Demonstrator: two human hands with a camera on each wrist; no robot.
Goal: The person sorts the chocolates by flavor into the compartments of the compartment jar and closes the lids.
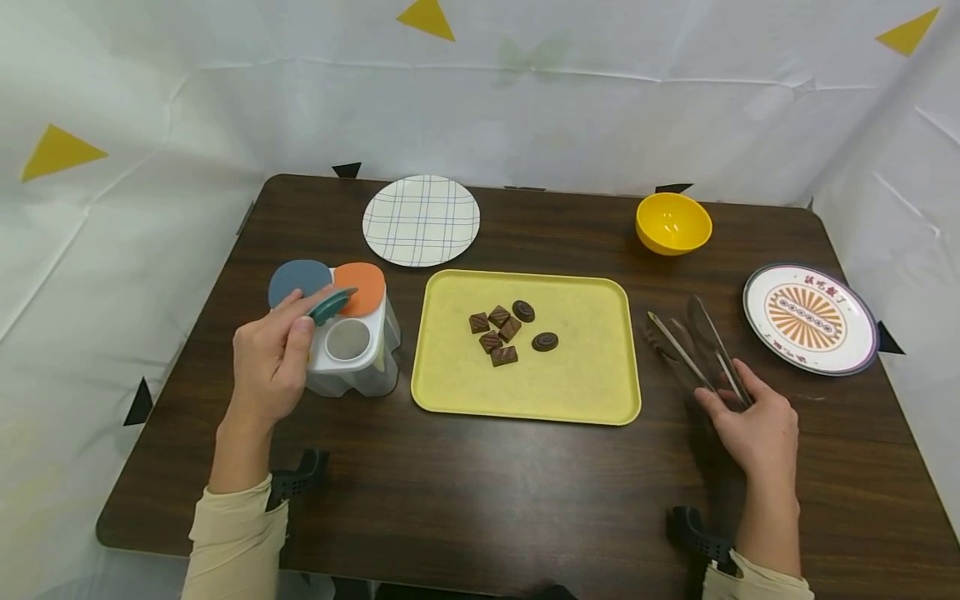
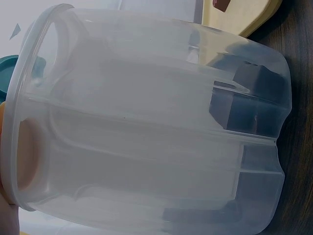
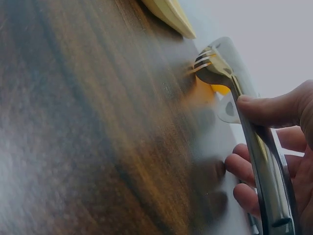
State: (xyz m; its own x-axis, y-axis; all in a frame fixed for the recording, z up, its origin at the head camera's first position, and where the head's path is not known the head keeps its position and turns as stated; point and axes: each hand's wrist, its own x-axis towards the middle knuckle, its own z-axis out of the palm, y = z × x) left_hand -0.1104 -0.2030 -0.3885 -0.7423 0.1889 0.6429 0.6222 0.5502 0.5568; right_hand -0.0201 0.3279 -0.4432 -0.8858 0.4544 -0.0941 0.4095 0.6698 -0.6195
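Note:
My left hand (image 1: 270,358) pinches a small teal lid (image 1: 330,307), tilted over a translucent container (image 1: 352,379) with a white top. Two other lids on it, a blue-grey lid (image 1: 298,277) and an orange lid (image 1: 362,287), lie flat at the back. A round opening (image 1: 348,340) shows uncovered at the front; the hand hides the top's front left. In the left wrist view the container's clear wall (image 2: 146,107) fills most of the picture, with dark pieces (image 2: 244,107) at its base. My right hand (image 1: 761,429) grips metal tongs (image 1: 722,354), their arms spread and one fork-like tip (image 3: 210,66) visible.
Centrally lies a yellow tray (image 1: 525,392) bearing several chocolates (image 1: 504,356). Behind it is a checked plate (image 1: 422,221). A yellow bowl (image 1: 673,225) stands at the back right, and a patterned plate (image 1: 810,319) lies near the table's (image 1: 525,500) right edge.

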